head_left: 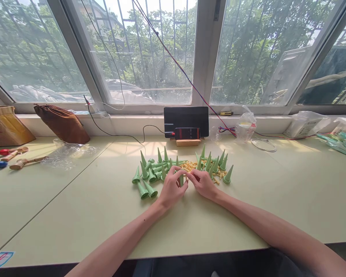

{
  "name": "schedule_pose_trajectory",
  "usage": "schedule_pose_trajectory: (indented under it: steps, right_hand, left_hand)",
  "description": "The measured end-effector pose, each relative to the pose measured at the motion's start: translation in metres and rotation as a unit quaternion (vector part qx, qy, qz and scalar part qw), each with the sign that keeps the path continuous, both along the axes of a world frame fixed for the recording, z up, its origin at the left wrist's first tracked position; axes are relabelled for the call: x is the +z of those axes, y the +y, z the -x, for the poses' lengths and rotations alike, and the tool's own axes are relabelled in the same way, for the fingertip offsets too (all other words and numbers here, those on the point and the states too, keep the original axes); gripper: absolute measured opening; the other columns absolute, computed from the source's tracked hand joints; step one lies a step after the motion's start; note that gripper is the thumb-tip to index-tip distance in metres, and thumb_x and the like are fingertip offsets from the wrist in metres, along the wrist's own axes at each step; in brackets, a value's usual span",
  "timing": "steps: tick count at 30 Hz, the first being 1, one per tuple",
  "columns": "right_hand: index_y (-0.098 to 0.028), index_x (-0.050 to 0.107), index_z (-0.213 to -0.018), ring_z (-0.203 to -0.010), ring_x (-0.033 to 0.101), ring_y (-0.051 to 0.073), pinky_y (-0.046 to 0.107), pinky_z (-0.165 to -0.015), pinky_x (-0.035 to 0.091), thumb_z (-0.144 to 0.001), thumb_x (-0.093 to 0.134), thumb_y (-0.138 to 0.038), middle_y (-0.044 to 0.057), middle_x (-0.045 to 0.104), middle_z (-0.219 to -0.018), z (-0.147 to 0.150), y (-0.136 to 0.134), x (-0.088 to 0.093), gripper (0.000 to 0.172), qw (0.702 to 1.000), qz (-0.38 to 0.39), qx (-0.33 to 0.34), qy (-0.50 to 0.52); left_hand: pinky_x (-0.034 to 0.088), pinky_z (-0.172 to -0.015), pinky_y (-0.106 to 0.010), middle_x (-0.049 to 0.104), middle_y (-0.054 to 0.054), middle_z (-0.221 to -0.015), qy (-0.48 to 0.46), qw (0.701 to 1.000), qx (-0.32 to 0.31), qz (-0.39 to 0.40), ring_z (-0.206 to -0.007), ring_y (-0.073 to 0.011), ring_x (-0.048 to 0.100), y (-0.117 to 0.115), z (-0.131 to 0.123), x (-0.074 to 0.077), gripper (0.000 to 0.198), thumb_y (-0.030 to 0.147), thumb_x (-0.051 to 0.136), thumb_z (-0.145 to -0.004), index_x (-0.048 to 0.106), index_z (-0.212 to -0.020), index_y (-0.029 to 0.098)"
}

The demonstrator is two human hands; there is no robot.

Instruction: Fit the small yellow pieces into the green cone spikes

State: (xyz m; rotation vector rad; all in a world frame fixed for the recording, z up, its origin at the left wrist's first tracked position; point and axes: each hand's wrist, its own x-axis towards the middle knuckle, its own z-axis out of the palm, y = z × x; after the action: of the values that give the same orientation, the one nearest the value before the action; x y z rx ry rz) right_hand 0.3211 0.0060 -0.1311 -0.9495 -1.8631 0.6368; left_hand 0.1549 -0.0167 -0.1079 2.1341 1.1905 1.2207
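Note:
My left hand [172, 188] is closed around a green plastic cone [181, 181], which stands roughly upright between the thumb and fingers. Beside it, my right hand [204, 184] is pinched, its fingertips meeting my left fingers at the cone's top. What the right fingertips hold is too small and covered to make out. Behind the hands lies a pile of small yellow peg-like pieces [189, 165]. More green cones stand upright to the right [228, 175], and others lie on their sides to the left [150, 189].
A phone [187, 133] on a cardboard stand [188, 142] leans before a black tablet-like panel [186, 115]. Far left are a brown drawstring bag [62, 123], crumpled clear plastic [70, 154] and wooden toys [21, 163]. Plastic bags [307, 124] lie at right; cables cross the table [248, 231].

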Motion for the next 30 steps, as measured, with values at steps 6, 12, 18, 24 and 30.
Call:
schedule_pose_trajectory:
  steps: [6,12,18,24,30]
  right_hand:
    - [-0.018,0.049,-0.061,-0.051,0.039,0.010,0.024,-0.052,0.032,-0.098,0.038,-0.049,-0.002,0.047,-0.055,-0.0004,0.0023,-0.0024,0.050,1.000,-0.009,-0.002,-0.004]
    - [-0.018,0.054,-0.067,-0.052,0.041,0.011,0.024,-0.052,0.032,-0.099,0.035,-0.049,-0.001,0.049,-0.057,0.0001,0.0017,-0.0008,0.048,1.000,-0.006,-0.008,0.002]
    - [-0.018,0.054,-0.093,-0.046,0.030,0.009,0.023,-0.047,0.026,-0.094,0.048,-0.047,-0.008,0.037,-0.051,-0.0007,-0.0002,-0.0019,0.029,1.000,0.016,0.008,0.002]
    - [-0.018,0.053,-0.075,-0.050,0.033,0.010,0.024,-0.050,0.029,-0.095,0.045,-0.048,-0.005,0.042,-0.056,-0.0001,0.0000,-0.0007,0.037,1.000,0.005,0.015,0.000]
    - [-0.019,0.042,-0.059,-0.051,0.028,0.009,0.024,-0.048,0.025,-0.097,0.039,-0.051,-0.004,0.034,-0.054,-0.0001,0.0034,-0.0033,0.050,1.000,-0.015,-0.005,-0.017]
  left_hand:
    - [0.051,-0.051,-0.021,0.052,-0.004,-0.104,-0.002,1.000,-0.013,0.001,-0.053,-0.0033,0.048,-0.0011,0.0004,0.0017,0.017,0.017,0.058,-0.082,0.064,-0.097,0.021]
    - [0.051,-0.051,-0.021,0.051,-0.003,-0.104,-0.004,1.000,-0.004,0.004,-0.053,-0.0034,0.049,-0.0014,-0.0008,0.0023,0.015,0.020,0.058,-0.084,0.065,-0.097,0.021]
    - [0.051,-0.052,-0.021,0.051,-0.003,-0.101,-0.009,1.000,0.012,-0.004,-0.055,-0.0042,0.051,0.0003,-0.0006,0.0004,0.015,0.018,0.058,-0.082,0.064,-0.096,0.020]
    - [0.050,-0.051,-0.022,0.051,-0.003,-0.102,-0.002,1.000,0.004,-0.004,-0.053,-0.0033,0.049,-0.0003,-0.0005,0.0006,0.016,0.017,0.058,-0.082,0.064,-0.096,0.021]
    - [0.050,-0.050,-0.022,0.051,-0.003,-0.102,0.000,1.000,-0.008,0.000,-0.052,-0.0034,0.048,-0.0015,-0.0001,0.0005,0.016,0.016,0.058,-0.082,0.064,-0.096,0.021]
